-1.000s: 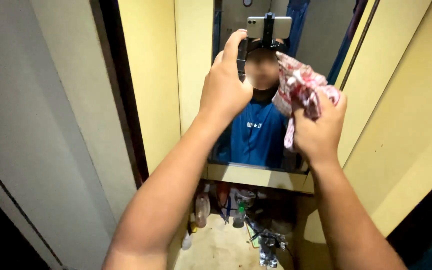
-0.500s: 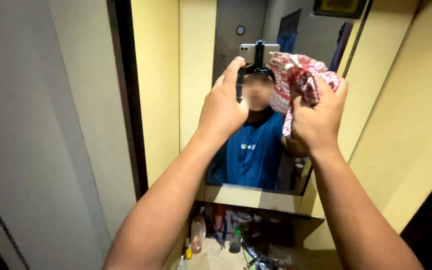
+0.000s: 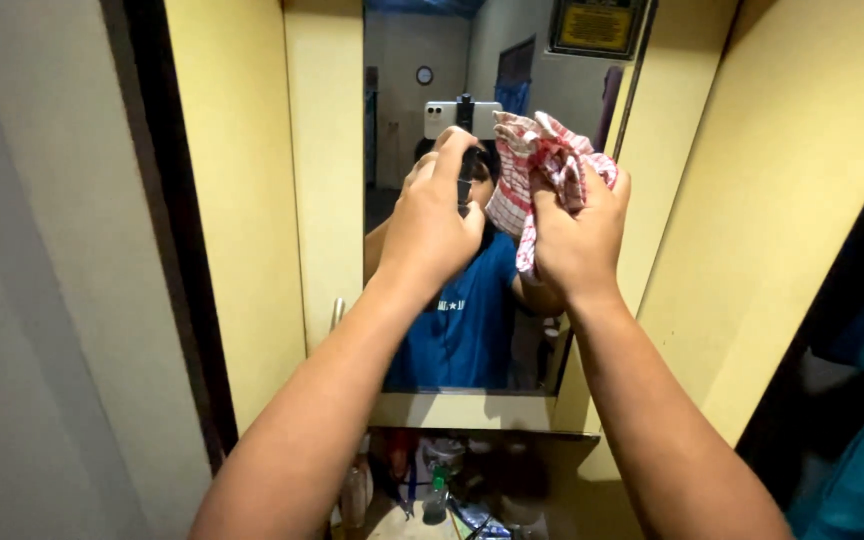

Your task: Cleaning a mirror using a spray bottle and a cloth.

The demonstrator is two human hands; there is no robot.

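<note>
right hand (image 3: 574, 232) grips checked cloth (image 3: 537, 165)

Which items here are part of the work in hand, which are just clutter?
In use:
- left hand gripping a small dark object, too hidden to identify
- right hand clutching red-and-white checked cloth
- mirror directly behind both

Lying about:
- bottles on lower shelf
- wall clock and framed picture, seen reflected

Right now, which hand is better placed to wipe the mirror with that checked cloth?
The right hand: it already grips the bunched red-and-white cloth close in front of the mirror. The left hand is closed around a small dark object, likely a spray nozzle.
</note>
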